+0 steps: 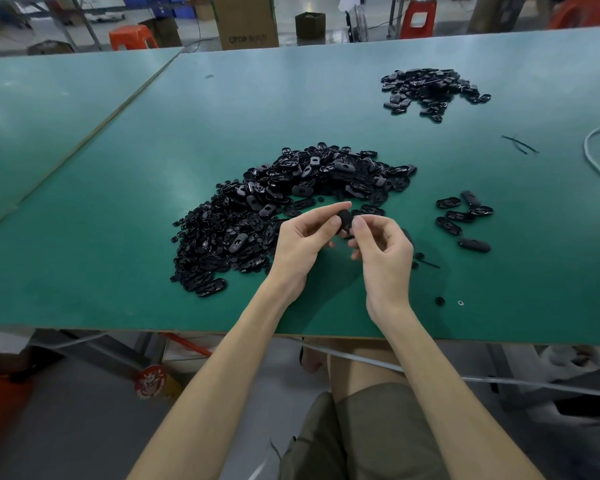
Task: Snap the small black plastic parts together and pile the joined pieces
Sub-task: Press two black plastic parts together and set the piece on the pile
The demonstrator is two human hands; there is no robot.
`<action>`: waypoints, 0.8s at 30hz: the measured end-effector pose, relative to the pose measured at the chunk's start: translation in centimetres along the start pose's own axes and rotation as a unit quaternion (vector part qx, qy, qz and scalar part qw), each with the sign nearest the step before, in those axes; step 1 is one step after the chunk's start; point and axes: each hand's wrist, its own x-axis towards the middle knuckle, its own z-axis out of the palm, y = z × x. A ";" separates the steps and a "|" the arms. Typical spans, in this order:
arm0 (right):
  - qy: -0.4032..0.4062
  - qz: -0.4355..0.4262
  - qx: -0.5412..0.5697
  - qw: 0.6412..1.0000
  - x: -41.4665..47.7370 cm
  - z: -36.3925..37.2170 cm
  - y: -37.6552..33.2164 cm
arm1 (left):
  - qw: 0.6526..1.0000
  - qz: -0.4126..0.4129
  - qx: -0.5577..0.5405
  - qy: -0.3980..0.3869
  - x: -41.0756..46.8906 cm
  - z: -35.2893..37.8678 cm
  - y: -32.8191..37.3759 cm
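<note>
Black part [344, 219], head view: pinched over green table [101, 188], just in front of big loose heap [291, 202]. Clamped from one side by left hand [303, 242], thumb and forefinger, and from the other by right hand [383, 249], thumb on top with fingers curled under. Could not tell whether one piece or two halves were being mated, since fingertips hid most of it. Risks, as judged: halves pressed while misaligned, giving a bent tab or a false snap; slip from a fingertip-only pinch, dropping it into the unsorted heap; mix-up with small cluster of ovals [465, 216] nearby on the right or far pile [430, 90]. Looked small, black, rounded; heap pieces oval, some slotted.
</note>
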 end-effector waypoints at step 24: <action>0.019 0.007 -0.047 0.999 0.1 -0.1 0.2 | 0.997 0.027 0.073 0.006 -0.1 0.6 -0.1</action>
